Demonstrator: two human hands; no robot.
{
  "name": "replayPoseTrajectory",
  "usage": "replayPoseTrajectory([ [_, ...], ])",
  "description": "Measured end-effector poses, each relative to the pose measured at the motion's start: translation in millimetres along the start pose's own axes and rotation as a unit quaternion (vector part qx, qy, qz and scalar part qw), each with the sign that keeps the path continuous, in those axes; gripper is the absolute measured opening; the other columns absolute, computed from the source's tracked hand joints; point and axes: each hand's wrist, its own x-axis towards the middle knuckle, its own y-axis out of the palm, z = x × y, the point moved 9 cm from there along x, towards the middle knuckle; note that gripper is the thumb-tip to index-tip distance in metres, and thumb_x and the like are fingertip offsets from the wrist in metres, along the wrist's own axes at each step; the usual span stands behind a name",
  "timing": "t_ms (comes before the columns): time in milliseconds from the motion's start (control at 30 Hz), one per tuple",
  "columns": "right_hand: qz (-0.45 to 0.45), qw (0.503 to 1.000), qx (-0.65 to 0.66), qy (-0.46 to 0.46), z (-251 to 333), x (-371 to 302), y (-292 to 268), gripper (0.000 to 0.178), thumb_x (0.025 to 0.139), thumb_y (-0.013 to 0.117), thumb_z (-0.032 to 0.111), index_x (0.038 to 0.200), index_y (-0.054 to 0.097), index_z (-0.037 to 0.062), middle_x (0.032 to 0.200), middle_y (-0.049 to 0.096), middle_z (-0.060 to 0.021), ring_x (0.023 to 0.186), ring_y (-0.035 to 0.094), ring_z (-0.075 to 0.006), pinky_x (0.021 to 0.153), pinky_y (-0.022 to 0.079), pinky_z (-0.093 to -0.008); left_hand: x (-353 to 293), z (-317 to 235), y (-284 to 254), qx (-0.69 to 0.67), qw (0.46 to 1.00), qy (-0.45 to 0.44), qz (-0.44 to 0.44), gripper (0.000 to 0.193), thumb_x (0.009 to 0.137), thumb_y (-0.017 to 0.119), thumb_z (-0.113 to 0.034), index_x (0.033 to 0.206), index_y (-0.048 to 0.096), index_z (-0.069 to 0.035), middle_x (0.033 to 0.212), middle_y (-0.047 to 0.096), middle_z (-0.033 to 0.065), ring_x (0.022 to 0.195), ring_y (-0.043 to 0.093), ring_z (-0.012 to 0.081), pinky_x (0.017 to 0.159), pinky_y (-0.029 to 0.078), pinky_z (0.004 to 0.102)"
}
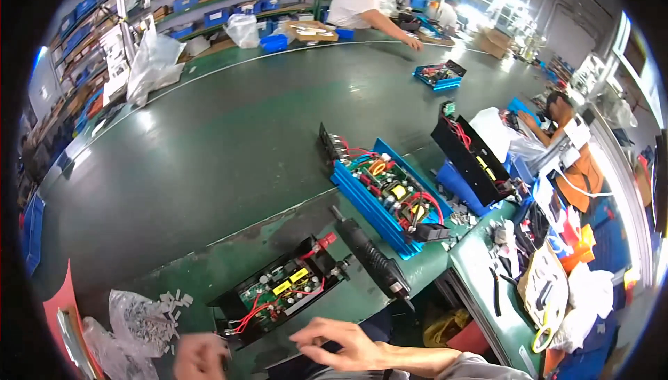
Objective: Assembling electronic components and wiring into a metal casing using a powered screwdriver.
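A black open-topped metal case with a green circuit board (284, 288), yellow transformers and red wires lies at the bench edge in front of me. Just below its left end is my left hand (200, 356), smeared by motion, so its fingers are unclear. My right hand (341, 344) hovers by the case's near side with curled fingers; whatever they may hold is hidden. To the right of the case lies a black electric screwdriver (374, 256), touched by neither hand. Beyond it sits a larger blue-walled case (372, 202) with an exposed board and black end plates.
Small metal pieces (170, 314) spill from a clear bag (132, 321) at lower left. Another black case (470, 154) leans over a blue bin (463, 186). Pliers (496, 293) and yellow-handled scissors (544, 337) lie right. One co-worker (355, 4) reaches toward a far blue case (440, 77); another (557, 115) sits right.
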Motion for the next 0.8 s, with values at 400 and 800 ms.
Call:
replayPoseTrajectory([
  [400,-0.053,0.998,0.020,-0.029,27,24,-27,0.021,0.095,0.068,0.003,0.116,0.069,-0.0013,0.109,0.068,-0.0140,0.101,0.067,-0.0244,0.085,0.054,-0.0332,12,-70,88,-0.207,0.968,0.073,0.121,0.021,0.099,0.065,-0.006,0.119,0.063,0.000,0.098,0.070,0.0085,0.071,0.063,0.0109,0.063,0.051,0.0249],
  [800,-0.114,0.989,-0.071,0.062,3,4,-66,0.029,0.092,0.073,0.004,0.120,0.069,0.0004,0.092,0.068,-0.0074,0.080,0.063,-0.0133,0.074,0.053,-0.0278,26,-23,98,-0.200,0.972,-0.081,0.094,0.060,0.113,0.024,-0.033,0.094,0.067,0.004,0.085,0.064,0.0116,0.070,0.064,0.0165,0.059,0.048,0.0250],
])
